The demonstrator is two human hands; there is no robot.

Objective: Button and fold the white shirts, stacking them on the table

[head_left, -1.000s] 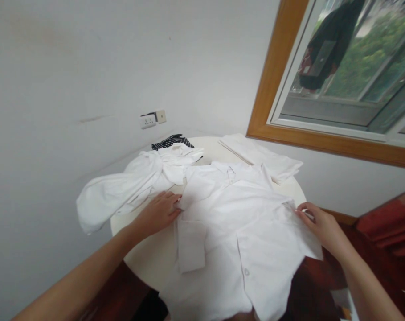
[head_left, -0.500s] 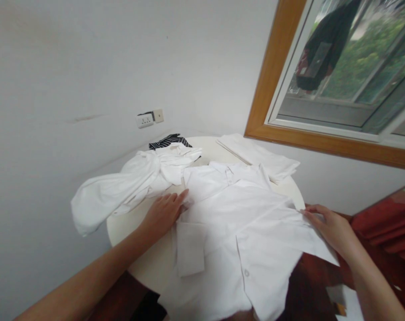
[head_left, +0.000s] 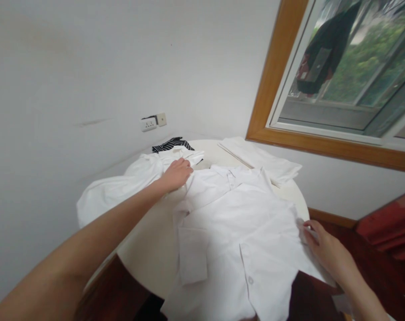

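Observation:
A white button shirt (head_left: 229, 223) lies spread over the round table, its collar toward the wall and its lower part hanging past the near edge. One sleeve is folded in, with its cuff (head_left: 193, 256) resting on the shirt's left side. My left hand (head_left: 177, 173) is closed at the shirt's left shoulder, its fingertips partly hidden. At the table's right edge, my right hand (head_left: 319, 238) pinches the other sleeve, which droops beside the table. Behind my left forearm sits a crumpled white garment (head_left: 122, 185).
The pale round table (head_left: 152, 249) stands against the wall. Folded white cloth (head_left: 260, 158) lies at its back right, and a black striped cloth (head_left: 172, 143) at the back left. A wall socket (head_left: 149, 124) and a wood-framed window (head_left: 322, 144) are beyond. Red fabric (head_left: 391, 218) is at right.
My left hand has moved up from the shirt's side to its shoulder. My right hand has moved slightly down with the sleeve, which now hangs lower. The view has shifted a little.

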